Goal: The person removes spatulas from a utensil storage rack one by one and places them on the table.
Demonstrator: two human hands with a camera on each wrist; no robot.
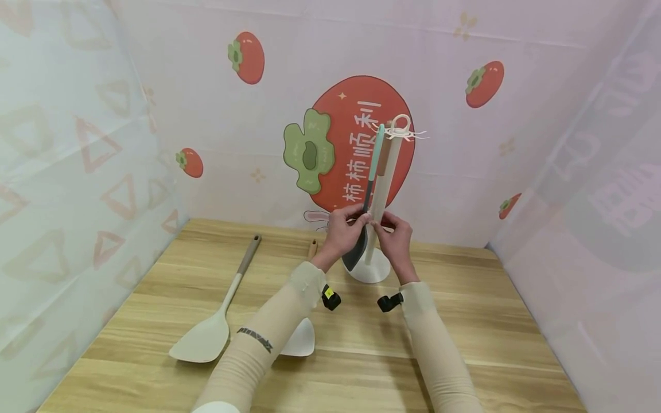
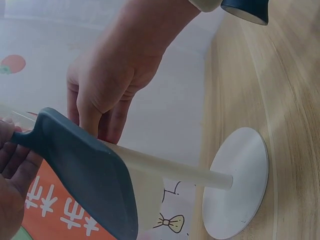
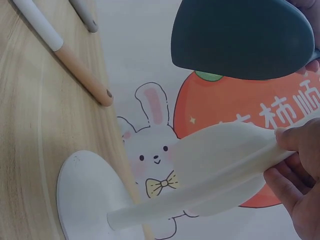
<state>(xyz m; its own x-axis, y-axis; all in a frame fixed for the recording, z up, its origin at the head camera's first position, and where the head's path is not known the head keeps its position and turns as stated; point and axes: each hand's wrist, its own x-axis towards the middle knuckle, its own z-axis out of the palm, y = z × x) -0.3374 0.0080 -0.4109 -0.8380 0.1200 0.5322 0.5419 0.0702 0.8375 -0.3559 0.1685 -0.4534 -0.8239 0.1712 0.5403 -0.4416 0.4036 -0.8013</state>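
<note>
My left hand [image 1: 345, 232] pinches the neck of a dark grey spatula [image 1: 355, 252] with a mint handle, whose blade hangs downward. The handle's tip reaches the hooks of a white utensil rack [image 1: 381, 201], just left of its post. Thumb and fingers of my right hand [image 1: 395, 235] grip the rack's post part way up. Behind the post hangs another utensil with a brown handle [image 1: 384, 160]; its broad cream blade [image 3: 215, 145] shows in the right wrist view. The rack's round white base [image 2: 235, 185] rests on the table.
A beige turner [image 1: 203, 338] with a grey handle lies at the left of the wooden table [image 1: 496, 332]. Nearer the middle, a white utensil [image 1: 299, 339] with a wooden handle is partly hidden under my left arm. Printed cloth walls [image 1: 439, 195] stand behind and on both sides.
</note>
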